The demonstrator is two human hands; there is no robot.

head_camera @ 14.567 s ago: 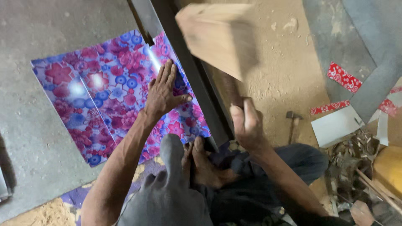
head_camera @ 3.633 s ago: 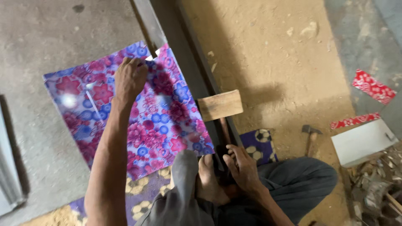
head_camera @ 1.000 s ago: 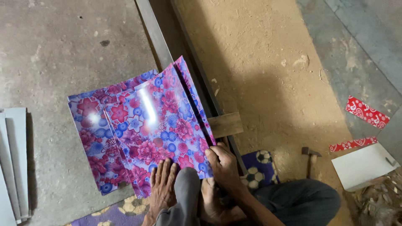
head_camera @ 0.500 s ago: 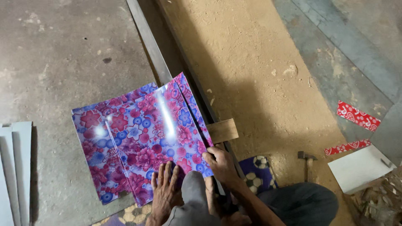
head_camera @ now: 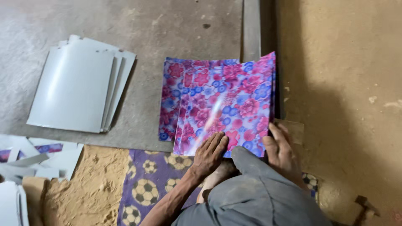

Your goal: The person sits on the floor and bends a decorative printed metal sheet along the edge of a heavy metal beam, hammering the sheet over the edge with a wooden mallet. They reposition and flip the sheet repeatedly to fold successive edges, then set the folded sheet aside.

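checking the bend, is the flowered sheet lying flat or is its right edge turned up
Turned up. The flowered sheet lies mostly flat on the floor, but its right edge rises beside the metal bar. The left hand and right hand press its near edge.

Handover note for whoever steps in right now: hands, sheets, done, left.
Left hand: flat, palm down on the near edge of the floral sheet.
Right hand: at the sheet's near right corner, over a wooden block.
The sheet lies on the concrete slab, its right edge bent upward along the metal bar.
Stack of plain grey sheets lies to the left.
Done: right edge looks folded up.
Left: cannot tell.
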